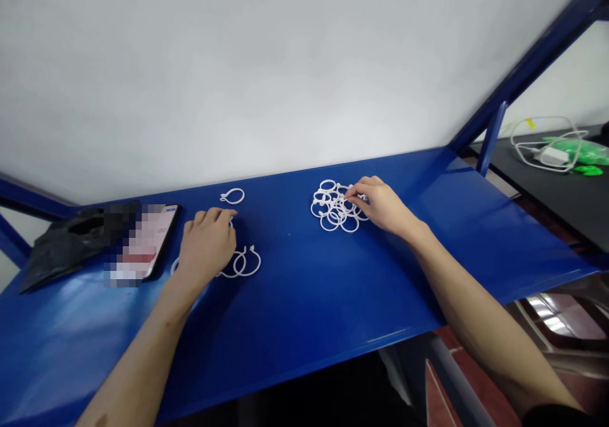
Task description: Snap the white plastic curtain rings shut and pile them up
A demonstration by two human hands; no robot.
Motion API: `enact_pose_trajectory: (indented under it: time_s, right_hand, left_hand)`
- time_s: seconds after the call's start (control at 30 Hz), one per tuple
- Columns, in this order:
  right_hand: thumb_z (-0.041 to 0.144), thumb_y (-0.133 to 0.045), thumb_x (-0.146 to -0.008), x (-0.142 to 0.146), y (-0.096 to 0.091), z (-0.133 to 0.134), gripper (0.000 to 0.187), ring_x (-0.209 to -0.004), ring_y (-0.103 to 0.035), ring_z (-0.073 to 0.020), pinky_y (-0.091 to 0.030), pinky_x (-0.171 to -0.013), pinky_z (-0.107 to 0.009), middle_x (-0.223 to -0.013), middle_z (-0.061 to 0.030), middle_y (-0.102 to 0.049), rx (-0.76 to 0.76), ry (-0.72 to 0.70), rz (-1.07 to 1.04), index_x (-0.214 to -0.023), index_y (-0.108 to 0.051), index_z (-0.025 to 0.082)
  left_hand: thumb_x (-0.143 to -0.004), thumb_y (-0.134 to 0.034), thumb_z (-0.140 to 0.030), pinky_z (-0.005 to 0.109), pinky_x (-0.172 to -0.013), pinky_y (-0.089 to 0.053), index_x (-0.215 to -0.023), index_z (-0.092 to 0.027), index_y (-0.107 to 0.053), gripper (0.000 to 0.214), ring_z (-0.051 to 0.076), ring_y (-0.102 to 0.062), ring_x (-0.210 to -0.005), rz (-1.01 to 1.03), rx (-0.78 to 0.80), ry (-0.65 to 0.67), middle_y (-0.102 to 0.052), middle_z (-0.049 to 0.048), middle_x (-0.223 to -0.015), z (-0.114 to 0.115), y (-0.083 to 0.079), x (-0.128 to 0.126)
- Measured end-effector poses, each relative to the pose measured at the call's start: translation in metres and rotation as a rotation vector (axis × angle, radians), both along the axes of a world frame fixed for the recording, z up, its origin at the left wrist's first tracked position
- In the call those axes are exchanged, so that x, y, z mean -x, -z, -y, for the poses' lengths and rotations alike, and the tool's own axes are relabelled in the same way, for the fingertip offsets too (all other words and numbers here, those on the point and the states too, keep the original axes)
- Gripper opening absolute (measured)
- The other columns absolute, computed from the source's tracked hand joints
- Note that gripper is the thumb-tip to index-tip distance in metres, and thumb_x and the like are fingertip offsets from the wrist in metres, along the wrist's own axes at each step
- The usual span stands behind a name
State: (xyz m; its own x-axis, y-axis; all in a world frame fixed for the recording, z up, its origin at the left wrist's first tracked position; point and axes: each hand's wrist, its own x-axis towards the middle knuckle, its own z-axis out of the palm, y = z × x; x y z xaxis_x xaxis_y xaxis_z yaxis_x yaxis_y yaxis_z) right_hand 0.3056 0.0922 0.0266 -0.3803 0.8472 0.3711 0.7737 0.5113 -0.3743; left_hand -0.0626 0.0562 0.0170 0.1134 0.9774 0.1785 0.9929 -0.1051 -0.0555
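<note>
A loose pile of thin white plastic rings (335, 219) lies on the blue tabletop, overlapping one another. At its right edge my right hand (380, 203) is closed, thumb and forefinger pinched on one of the white rings. My left hand (208, 240) is held low over the left part of the table with fingers curled. A bit of white shows by its forefinger, but what the fingers hold is hidden. Beside and partly under that hand lie several more rings (259, 268), open with small knobbed ends. One single ring (243, 191) lies farther back.
A phone (164, 240) and a crumpled black bag (57, 249) lie at the left of the blue table (304, 313). A pale wall (285, 84) rises behind. On a dark surface at right are a white cable with charger (554, 155) and a green bag (587, 151).
</note>
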Motion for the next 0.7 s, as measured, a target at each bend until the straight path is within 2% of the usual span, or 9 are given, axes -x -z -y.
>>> enact_pose_trajectory:
  time_s: [0.17,0.37,0.53,0.7]
  right_hand:
    - [0.023,-0.058,-0.094,-0.004,0.004,-0.002,0.015,-0.089,-0.055,-0.0250,-0.048,-0.085,-0.041,-0.099,-0.0090,-0.069,0.035,0.000,0.078,-0.097,-0.073,0.021]
    - [0.024,-0.054,-0.096,-0.001,0.000,0.000,0.019,-0.087,-0.055,-0.0245,-0.047,-0.085,-0.042,-0.098,-0.0088,-0.070,-0.066,0.029,0.041,-0.099,-0.072,0.019]
    - [0.027,-0.054,-0.098,0.007,-0.002,0.005,0.020,-0.087,-0.054,-0.0250,-0.048,-0.082,-0.041,-0.097,-0.0093,-0.071,-0.103,0.039,0.016,-0.099,-0.072,0.019]
    - [0.027,-0.055,-0.098,0.016,-0.003,0.011,0.018,-0.090,-0.054,-0.0250,-0.048,-0.084,-0.042,-0.098,-0.0095,-0.070,-0.127,0.013,-0.009,-0.100,-0.071,0.020]
  left_hand:
    - [-0.091,-0.037,-0.019,0.049,-0.087,-0.045,-0.120,-0.019,-0.069,0.043,0.035,-0.058,-0.110,0.029,0.024,0.028,-0.066,0.0138,-0.120,-0.005,0.003,0.009]
    - [-0.096,-0.036,-0.024,0.047,-0.086,-0.044,-0.112,-0.022,-0.071,0.039,0.033,-0.059,-0.106,0.091,-0.024,0.050,-0.068,0.0109,-0.115,-0.008,0.004,0.013]
    - [-0.094,-0.039,-0.025,0.043,-0.091,-0.045,-0.109,-0.021,-0.069,0.034,0.030,-0.062,-0.104,0.157,-0.072,0.072,-0.071,0.0091,-0.112,-0.011,0.000,0.023]
    - [-0.093,-0.042,-0.030,0.042,-0.089,-0.048,-0.106,-0.020,-0.068,0.030,0.029,-0.066,-0.098,0.233,-0.064,0.089,-0.074,0.0092,-0.105,-0.015,-0.003,0.030]
